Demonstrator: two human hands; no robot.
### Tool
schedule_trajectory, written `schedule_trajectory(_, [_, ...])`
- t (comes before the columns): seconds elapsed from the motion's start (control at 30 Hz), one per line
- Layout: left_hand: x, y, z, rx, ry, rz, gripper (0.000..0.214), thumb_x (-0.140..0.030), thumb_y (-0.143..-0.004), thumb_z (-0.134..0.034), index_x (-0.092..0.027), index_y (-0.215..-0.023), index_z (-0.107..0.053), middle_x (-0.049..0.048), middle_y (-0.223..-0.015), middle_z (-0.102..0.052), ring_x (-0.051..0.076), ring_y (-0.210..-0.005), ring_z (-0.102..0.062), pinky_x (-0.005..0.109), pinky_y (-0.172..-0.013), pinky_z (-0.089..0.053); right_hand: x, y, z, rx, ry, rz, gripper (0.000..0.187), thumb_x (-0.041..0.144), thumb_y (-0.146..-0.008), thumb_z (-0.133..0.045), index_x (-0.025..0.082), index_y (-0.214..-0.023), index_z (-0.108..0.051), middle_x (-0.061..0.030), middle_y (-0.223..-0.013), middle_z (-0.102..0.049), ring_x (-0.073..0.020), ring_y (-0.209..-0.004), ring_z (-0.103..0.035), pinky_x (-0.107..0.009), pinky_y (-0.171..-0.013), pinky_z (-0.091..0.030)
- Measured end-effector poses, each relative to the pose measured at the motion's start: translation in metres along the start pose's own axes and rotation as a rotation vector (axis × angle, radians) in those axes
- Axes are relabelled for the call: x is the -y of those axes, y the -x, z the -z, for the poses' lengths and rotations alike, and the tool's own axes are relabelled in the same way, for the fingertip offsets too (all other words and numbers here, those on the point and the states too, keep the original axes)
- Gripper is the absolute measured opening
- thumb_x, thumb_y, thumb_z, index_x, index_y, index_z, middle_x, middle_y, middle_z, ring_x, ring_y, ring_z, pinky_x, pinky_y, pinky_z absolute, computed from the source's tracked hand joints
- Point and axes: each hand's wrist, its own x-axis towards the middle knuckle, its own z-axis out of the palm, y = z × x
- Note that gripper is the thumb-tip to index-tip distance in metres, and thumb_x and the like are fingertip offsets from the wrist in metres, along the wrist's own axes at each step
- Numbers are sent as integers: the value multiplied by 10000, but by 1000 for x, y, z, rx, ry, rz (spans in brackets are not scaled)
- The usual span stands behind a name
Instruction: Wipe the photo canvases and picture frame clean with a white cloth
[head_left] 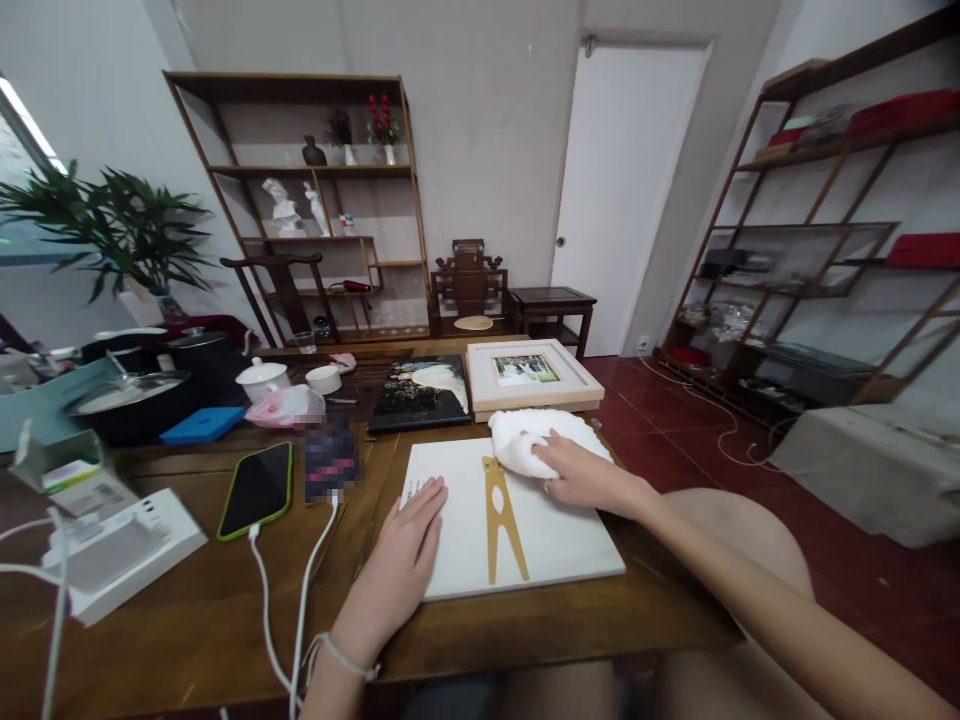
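Observation:
A white rectangular board [555, 540] lies on the wooden table, with a tan two-legged shape [498, 510] on its face. It looks like the back of a picture frame with its stand, though I cannot tell for certain. My left hand [405, 550] rests flat on the board's left edge, fingers stretched out and holding nothing. Bunched under the fingers of my right hand [574, 470] is a white cloth [525, 450], gripped at the board's far right corner. Part of the cloth spreads past that corner.
Behind the board are a dark photo panel [420, 392] and a light wooden picture frame [592, 388]. To the left lie a green-cased phone [256, 490], charging cables [311, 560], an opened white box [135, 555], a blue block [202, 425] and a black pot [135, 408].

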Motion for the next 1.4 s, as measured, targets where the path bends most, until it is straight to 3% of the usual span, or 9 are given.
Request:
schedule_trajectory(0.2, [-1, 0, 0, 22, -7, 8, 401, -240, -910, -318, -183, -1257, -511, 87, -1375, -459, 198, -1302, -370, 467, -1090, -270, 44, 72, 17, 157, -125, 0, 326, 42, -634, -453, 180, -904, -573, -116, -1160, -577, -277, -1225, -392, -404, -978, -301])
schedule_trajectory(0.33, [-1, 0, 1, 25, -16, -4, 409, -235, -908, -313, -166, -1265, -501, 92, -1375, -458, 198, -1301, -372, 463, -1090, -274, 63, 105, 33, 233, -203, -3, 315, 64, -627, -487, 211, -885, -593, -73, -1210, -555, -266, -1173, -446, -372, -947, -334])
schedule_trajectory(0.53, [-2, 0, 2, 8, -13, -8, 403, -236, -906, -321, -161, -1252, -514, 93, -1364, -472, 200, -1293, -387, 453, -1086, -292, 33, 60, 24, 176, -79, -67, 291, 96, -685, -443, 144, -952, -546, -103, -894, -591, -235, -832, -558, -344, -739, -438])
schedule_trajectory(0.63, [-3, -1, 2, 13, -13, -6, 400, -232, -907, -319, -164, -1246, -519, 94, -1368, -467, 202, -1295, -383, 463, -1084, -292, 15, 20, 8, 55, -18, -41, 309, 83, -697, -428, 115, -985, -535, -146, -962, -591, -277, -959, -537, -390, -788, -434])
schedule_trajectory(0.73, [-3, -2, 2, 22, -19, -9, 399, -230, -909, -316, -172, -1248, -517, 92, -1371, -462, 200, -1296, -381, 465, -1083, -291, 9, -3, -7, -46, 31, 30, 346, 76, -722, -432, 95, -1050, -537, -198, -1183, -538, -317, -1240, -363, -490, -974, -312])
schedule_trajectory(0.83, [-2, -1, 1, 23, -27, -2, 399, -231, -908, -316, -181, -1251, -515, 88, -1373, -461, 202, -1298, -377, 478, -1081, -289, 16, 0, -15, -54, 30, 71, 353, 66, -728, -432, 91, -1060, -552, -195, -1296, -481, -302, -1349, -187, -539, -1062, -156])
schedule_trajectory(1.17, [2, 0, -3, 9, -36, -12, 401, -239, -907, -322, -163, -1256, -505, 96, -1368, -469, 193, -1296, -383, 461, -1088, -282, 82, 84, -3, 99, -109, 184, 372, 74, -650, -509, 118, -1015, -563, -146, -1461, -275, -290, -1373, -77, -503, -1109, -108])
schedule_trajectory(1.27, [1, 0, -2, 8, -31, -15, 398, -244, -905, -328, -165, -1249, -513, 94, -1366, -471, 196, -1297, -381, 462, -1089, -280, 73, 73, 2, 95, -130, 151, 341, 92, -695, -503, 107, -1032, -551, -195, -1407, -358, -266, -1362, -165, -454, -1101, -177])
schedule_trajectory(1.4, [0, 0, -1, 7, -23, -9, 406, -247, -909, -315, -159, -1254, -511, 98, -1368, -468, 197, -1298, -380, 460, -1088, -285, 43, 27, -1, 26, -112, 100, 314, 111, -754, -466, 117, -1059, -537, -187, -1300, -484, -286, -1348, -208, -471, -1082, -202])
